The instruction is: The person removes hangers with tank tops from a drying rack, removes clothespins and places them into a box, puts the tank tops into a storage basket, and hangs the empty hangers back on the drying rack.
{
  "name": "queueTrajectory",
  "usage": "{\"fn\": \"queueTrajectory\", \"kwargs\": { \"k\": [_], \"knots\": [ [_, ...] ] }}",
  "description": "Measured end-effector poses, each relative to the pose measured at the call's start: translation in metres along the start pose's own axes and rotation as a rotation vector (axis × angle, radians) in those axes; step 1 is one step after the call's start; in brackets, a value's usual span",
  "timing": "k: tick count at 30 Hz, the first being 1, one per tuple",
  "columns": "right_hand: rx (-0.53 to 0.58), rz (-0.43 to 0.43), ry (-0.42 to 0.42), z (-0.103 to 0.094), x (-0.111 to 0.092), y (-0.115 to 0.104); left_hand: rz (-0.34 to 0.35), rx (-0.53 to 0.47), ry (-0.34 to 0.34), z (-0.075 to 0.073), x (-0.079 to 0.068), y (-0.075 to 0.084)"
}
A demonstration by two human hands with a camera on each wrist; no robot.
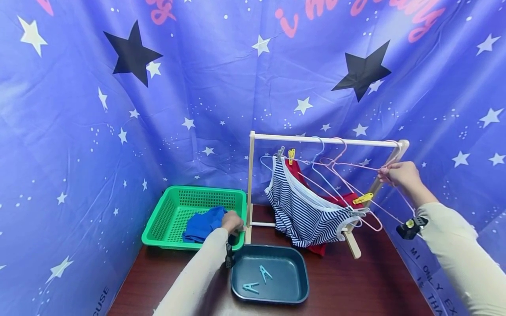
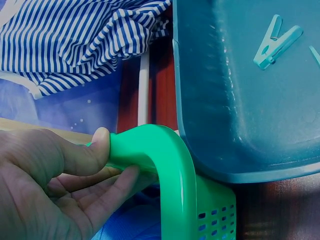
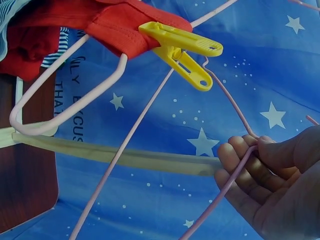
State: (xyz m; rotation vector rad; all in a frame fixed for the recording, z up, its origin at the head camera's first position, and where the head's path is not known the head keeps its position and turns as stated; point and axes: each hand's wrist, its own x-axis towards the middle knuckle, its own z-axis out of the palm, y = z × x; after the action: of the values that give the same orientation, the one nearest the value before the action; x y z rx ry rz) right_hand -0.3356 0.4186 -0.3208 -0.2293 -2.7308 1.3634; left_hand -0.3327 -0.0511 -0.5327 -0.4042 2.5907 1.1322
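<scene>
At the right end of the drying rack (image 1: 292, 138), my right hand (image 1: 403, 175) pinches the wire of a pink hanger (image 3: 216, 202) between thumb and fingers. No garment shows on that hanger. My left hand (image 1: 232, 221) grips the near right corner of the green basket (image 2: 177, 170), thumb on top of the rim and fingers beneath. A crumpled blue cloth (image 1: 203, 224) lies in the basket beside that hand. On the rack hangs a navy-and-white striped tank top (image 1: 300, 210), held by grey clothespins. Behind it, a red garment (image 3: 135, 27) is held by yellow clothespins (image 3: 182, 47).
A dark teal tray (image 1: 270, 300) stands in front of the rack, close to the basket's right corner. It holds light teal clothespins (image 1: 251, 288). The rack's wooden foot (image 1: 353, 245) rests on the brown table (image 1: 336, 285). Blue star-patterned curtains (image 1: 221, 87) surround the table.
</scene>
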Motion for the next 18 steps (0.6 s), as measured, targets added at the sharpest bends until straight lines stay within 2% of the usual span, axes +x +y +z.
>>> {"fn": "queueTrajectory", "kwargs": {
  "k": [8, 18],
  "knots": [
    [-0.089, -0.074, -0.021, 0.01, -0.007, -0.01, -0.023, 0.012, -0.009, -0.002, 0.003, 0.001],
    [-0.104, -0.066, 0.004, 0.012, -0.012, -0.013, 0.007, 0.025, 0.026, -0.001, -0.005, 0.001]
  ]
}}
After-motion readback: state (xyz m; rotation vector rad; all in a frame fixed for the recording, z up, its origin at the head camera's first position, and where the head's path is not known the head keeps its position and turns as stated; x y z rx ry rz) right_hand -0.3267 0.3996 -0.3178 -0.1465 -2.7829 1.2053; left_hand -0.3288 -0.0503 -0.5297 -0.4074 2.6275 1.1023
